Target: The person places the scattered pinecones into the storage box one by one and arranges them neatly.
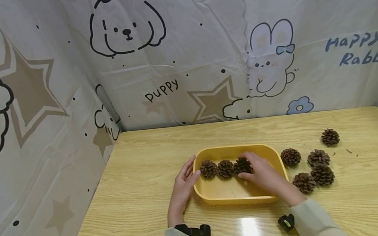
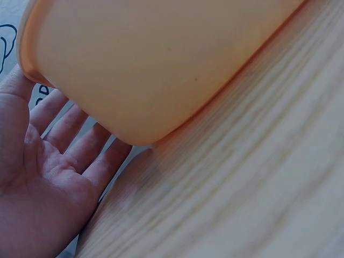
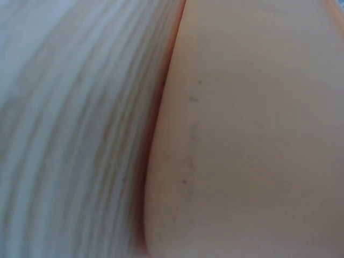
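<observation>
Three pine cones [image 1: 225,168] line the tray's [image 1: 226,201] far wall; your right hand [image 1: 261,175] grips the rightmost, while your left hand [image 1: 183,186] rests open on its left rim.

Head camera looks down from above; both wrist cameras, seemingly very close, share the tray [image 1: 242,199] wall

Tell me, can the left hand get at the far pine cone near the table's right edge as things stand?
Probably not easily: the left hand rests at the tray's left end, and the tray, right hand and other cones lie before that pine cone.

Yellow tray [image 1: 274,156], brown pine cones [image 1: 225,168], pale wood-grain table [image 1: 144,210], cartoon-printed white cloth [image 1: 198,40]
</observation>
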A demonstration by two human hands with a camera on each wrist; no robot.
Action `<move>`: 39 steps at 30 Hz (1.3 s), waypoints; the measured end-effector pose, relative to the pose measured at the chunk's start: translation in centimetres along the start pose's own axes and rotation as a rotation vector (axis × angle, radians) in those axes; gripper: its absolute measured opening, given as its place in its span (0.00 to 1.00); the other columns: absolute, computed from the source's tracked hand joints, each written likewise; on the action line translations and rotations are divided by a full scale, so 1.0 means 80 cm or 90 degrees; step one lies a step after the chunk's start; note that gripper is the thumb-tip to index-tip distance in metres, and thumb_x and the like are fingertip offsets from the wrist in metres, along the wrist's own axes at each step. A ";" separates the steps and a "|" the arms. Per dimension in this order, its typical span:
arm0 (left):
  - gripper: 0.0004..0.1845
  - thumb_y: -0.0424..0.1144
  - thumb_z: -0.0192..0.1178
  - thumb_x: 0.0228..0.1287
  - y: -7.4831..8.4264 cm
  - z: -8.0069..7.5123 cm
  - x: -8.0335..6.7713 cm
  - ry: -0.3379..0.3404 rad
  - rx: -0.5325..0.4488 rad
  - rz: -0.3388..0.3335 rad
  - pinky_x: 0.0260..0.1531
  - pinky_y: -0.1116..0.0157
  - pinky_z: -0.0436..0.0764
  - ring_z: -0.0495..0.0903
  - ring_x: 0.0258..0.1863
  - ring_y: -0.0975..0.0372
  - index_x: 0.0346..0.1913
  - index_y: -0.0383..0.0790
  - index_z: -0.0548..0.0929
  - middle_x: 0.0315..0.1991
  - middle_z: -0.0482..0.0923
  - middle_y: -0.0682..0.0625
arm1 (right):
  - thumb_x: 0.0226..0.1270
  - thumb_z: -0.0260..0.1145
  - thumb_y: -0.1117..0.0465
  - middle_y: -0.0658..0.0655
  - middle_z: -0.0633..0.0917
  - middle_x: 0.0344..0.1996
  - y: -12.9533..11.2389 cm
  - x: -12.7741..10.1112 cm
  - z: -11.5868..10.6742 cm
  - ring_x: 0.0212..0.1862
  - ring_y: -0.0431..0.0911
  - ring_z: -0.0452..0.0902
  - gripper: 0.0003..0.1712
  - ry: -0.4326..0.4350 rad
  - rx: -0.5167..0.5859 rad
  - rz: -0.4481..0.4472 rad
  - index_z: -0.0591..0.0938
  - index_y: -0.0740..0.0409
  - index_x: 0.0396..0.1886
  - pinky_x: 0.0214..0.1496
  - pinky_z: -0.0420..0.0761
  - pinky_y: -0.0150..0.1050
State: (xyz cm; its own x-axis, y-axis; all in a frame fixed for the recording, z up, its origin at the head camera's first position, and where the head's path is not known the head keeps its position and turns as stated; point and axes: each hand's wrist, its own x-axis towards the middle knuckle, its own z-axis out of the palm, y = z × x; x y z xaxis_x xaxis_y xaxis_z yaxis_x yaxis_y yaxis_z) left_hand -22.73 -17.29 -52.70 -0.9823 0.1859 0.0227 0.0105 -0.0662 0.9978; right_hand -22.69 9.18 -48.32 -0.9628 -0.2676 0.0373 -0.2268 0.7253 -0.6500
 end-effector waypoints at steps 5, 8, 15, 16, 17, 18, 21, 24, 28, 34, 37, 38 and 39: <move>0.30 0.41 0.57 0.72 0.000 0.002 0.002 0.000 -0.004 0.001 0.70 0.59 0.70 0.60 0.75 0.51 0.75 0.49 0.63 0.75 0.60 0.44 | 0.63 0.70 0.61 0.66 0.74 0.64 0.001 0.001 -0.004 0.65 0.64 0.70 0.34 -0.003 0.004 0.004 0.69 0.64 0.66 0.67 0.73 0.60; 0.30 0.41 0.56 0.72 0.001 0.004 0.003 -0.001 -0.008 0.000 0.70 0.59 0.71 0.61 0.75 0.52 0.74 0.49 0.63 0.75 0.61 0.44 | 0.63 0.69 0.60 0.67 0.73 0.64 0.001 0.000 -0.007 0.65 0.65 0.70 0.34 -0.004 0.004 0.005 0.69 0.64 0.66 0.68 0.72 0.60; 0.29 0.40 0.56 0.72 0.001 0.006 0.006 -0.005 -0.018 0.001 0.70 0.61 0.71 0.61 0.75 0.53 0.74 0.50 0.63 0.75 0.61 0.46 | 0.64 0.69 0.57 0.67 0.72 0.65 0.001 -0.002 -0.012 0.66 0.65 0.68 0.36 -0.001 0.009 0.014 0.67 0.63 0.68 0.68 0.71 0.62; 0.30 0.40 0.56 0.72 0.001 0.006 0.006 -0.006 -0.017 0.001 0.70 0.61 0.71 0.61 0.75 0.53 0.74 0.50 0.63 0.75 0.61 0.45 | 0.64 0.69 0.56 0.67 0.72 0.65 0.001 -0.003 -0.013 0.66 0.65 0.68 0.37 0.003 0.011 0.013 0.66 0.63 0.69 0.68 0.72 0.61; 0.30 0.40 0.56 0.72 0.001 0.006 0.006 -0.006 -0.014 0.003 0.70 0.60 0.71 0.61 0.75 0.53 0.74 0.50 0.63 0.75 0.61 0.45 | 0.65 0.68 0.56 0.66 0.72 0.65 0.001 -0.003 -0.013 0.66 0.65 0.69 0.36 0.008 0.011 0.012 0.66 0.63 0.69 0.68 0.72 0.61; 0.30 0.40 0.56 0.72 0.001 0.006 0.006 -0.005 -0.011 0.002 0.70 0.60 0.70 0.60 0.75 0.52 0.74 0.50 0.63 0.75 0.61 0.45 | 0.65 0.68 0.56 0.66 0.72 0.64 0.000 -0.004 -0.014 0.66 0.64 0.69 0.36 0.014 0.014 0.011 0.66 0.63 0.69 0.67 0.73 0.61; 0.30 0.41 0.57 0.72 0.001 0.006 0.006 -0.004 -0.003 0.002 0.71 0.58 0.69 0.60 0.75 0.52 0.75 0.50 0.63 0.76 0.60 0.45 | 0.66 0.67 0.56 0.66 0.72 0.63 -0.001 -0.006 -0.016 0.65 0.63 0.70 0.35 0.038 0.026 0.000 0.66 0.63 0.68 0.65 0.75 0.59; 0.30 0.42 0.57 0.72 0.002 0.007 0.004 -0.003 0.004 0.001 0.71 0.57 0.69 0.59 0.76 0.52 0.75 0.50 0.63 0.76 0.60 0.46 | 0.67 0.67 0.55 0.65 0.73 0.62 -0.003 -0.011 -0.019 0.64 0.62 0.71 0.33 0.069 0.035 -0.017 0.67 0.62 0.68 0.63 0.77 0.59; 0.31 0.42 0.57 0.72 0.003 0.006 0.004 -0.003 0.009 0.001 0.72 0.56 0.68 0.59 0.76 0.52 0.75 0.50 0.62 0.76 0.59 0.46 | 0.67 0.67 0.56 0.64 0.74 0.60 -0.002 -0.019 -0.024 0.61 0.60 0.73 0.31 0.134 0.032 -0.061 0.70 0.63 0.65 0.61 0.78 0.58; 0.30 0.42 0.56 0.72 0.002 0.004 0.004 -0.002 0.013 0.000 0.73 0.54 0.66 0.58 0.76 0.52 0.75 0.50 0.63 0.76 0.59 0.47 | 0.61 0.71 0.64 0.64 0.77 0.57 0.009 -0.029 -0.031 0.56 0.58 0.76 0.28 0.265 0.007 -0.145 0.75 0.67 0.59 0.57 0.80 0.56; 0.30 0.42 0.56 0.72 0.000 0.002 0.001 0.002 0.016 -0.003 0.73 0.53 0.65 0.57 0.76 0.52 0.75 0.51 0.63 0.76 0.59 0.47 | 0.58 0.73 0.66 0.65 0.78 0.56 0.018 -0.036 -0.033 0.54 0.58 0.77 0.27 0.319 -0.011 -0.167 0.76 0.68 0.56 0.55 0.81 0.54; 0.30 0.42 0.57 0.72 -0.001 0.001 0.000 0.004 0.018 -0.004 0.74 0.53 0.64 0.57 0.76 0.52 0.75 0.50 0.63 0.76 0.59 0.47 | 0.57 0.73 0.67 0.65 0.78 0.56 0.021 -0.038 -0.034 0.54 0.58 0.77 0.27 0.335 -0.015 -0.169 0.77 0.68 0.56 0.55 0.81 0.54; 0.30 0.42 0.57 0.72 -0.002 0.000 -0.001 0.005 0.017 -0.006 0.74 0.52 0.64 0.57 0.76 0.52 0.74 0.50 0.63 0.76 0.59 0.47 | 0.56 0.74 0.67 0.65 0.78 0.56 0.024 -0.042 -0.035 0.54 0.59 0.77 0.27 0.350 -0.021 -0.169 0.77 0.68 0.56 0.55 0.81 0.54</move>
State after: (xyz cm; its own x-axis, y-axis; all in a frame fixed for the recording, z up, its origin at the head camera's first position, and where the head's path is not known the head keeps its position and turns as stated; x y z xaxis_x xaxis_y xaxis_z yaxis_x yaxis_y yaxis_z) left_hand -22.63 -17.26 -52.85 -0.9840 0.1779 0.0123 0.0057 -0.0378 0.9993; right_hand -20.32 13.24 -47.60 -0.8057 -0.0823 0.5866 -0.4657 0.6999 -0.5415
